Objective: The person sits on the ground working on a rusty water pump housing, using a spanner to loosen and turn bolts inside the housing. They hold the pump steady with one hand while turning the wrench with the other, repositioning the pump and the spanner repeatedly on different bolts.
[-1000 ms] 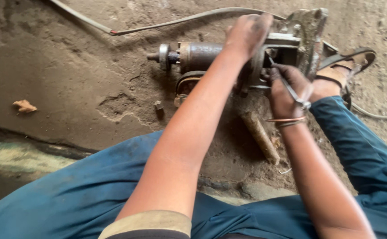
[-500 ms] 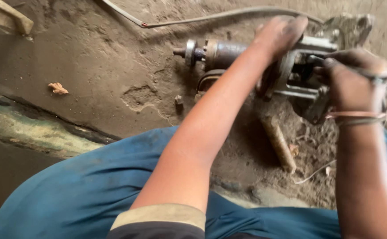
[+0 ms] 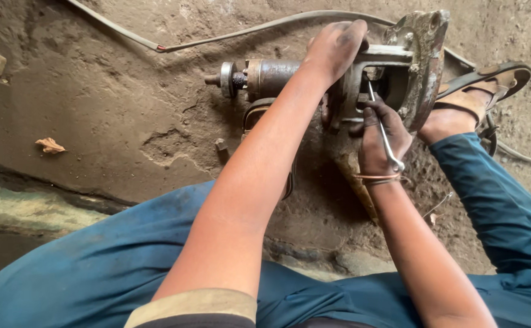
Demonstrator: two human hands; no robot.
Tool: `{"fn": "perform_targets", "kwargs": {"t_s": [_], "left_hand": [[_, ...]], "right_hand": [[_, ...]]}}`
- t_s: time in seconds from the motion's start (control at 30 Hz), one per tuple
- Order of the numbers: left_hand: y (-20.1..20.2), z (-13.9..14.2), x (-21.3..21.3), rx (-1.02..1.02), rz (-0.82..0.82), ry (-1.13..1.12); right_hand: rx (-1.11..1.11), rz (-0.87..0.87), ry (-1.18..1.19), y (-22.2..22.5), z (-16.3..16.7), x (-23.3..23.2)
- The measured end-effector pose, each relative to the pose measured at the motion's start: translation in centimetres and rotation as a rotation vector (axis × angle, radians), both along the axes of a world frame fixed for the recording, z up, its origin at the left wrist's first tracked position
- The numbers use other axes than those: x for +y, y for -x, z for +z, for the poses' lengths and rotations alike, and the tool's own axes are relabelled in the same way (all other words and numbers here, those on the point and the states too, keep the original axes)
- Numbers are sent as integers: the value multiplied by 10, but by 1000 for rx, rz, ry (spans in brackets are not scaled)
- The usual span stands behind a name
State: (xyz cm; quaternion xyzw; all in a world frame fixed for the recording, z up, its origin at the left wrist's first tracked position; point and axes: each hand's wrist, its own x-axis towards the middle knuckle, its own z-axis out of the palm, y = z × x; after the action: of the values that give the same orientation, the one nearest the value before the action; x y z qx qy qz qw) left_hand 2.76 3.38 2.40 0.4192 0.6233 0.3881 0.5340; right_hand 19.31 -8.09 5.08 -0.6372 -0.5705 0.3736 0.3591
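We wear blue trousers (image 3: 95, 273), a short tan-edged sleeve (image 3: 192, 307) at seven o'clock, a thin copper bangle (image 3: 378, 178) on the right wrist, and a brown sandal (image 3: 490, 85) at two o'clock.

Left hand (image 3: 336, 45) atop motor housing (image 3: 271, 76) — right hand (image 3: 382, 133) with wrench (image 3: 385, 135) just right, foot (image 3: 454, 115) beyond.

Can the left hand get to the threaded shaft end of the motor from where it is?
Probably yes: the left hand rests on the motor, and the shaft end sticks out uncovered.
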Motion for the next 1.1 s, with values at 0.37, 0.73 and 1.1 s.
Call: {"fn": "perform_targets", "kwargs": {"t_s": [0.37, 0.73, 1.1], "left_hand": [[-10, 0, 2, 188, 9, -20], [4, 14, -5, 159, -19, -140], [2, -18, -2, 195, -75, -491]], "right_hand": [[-593, 389, -320, -13, 16, 58], [-128, 188, 461, 24, 77, 120], [-42, -6, 419, 3, 80, 99]]}}
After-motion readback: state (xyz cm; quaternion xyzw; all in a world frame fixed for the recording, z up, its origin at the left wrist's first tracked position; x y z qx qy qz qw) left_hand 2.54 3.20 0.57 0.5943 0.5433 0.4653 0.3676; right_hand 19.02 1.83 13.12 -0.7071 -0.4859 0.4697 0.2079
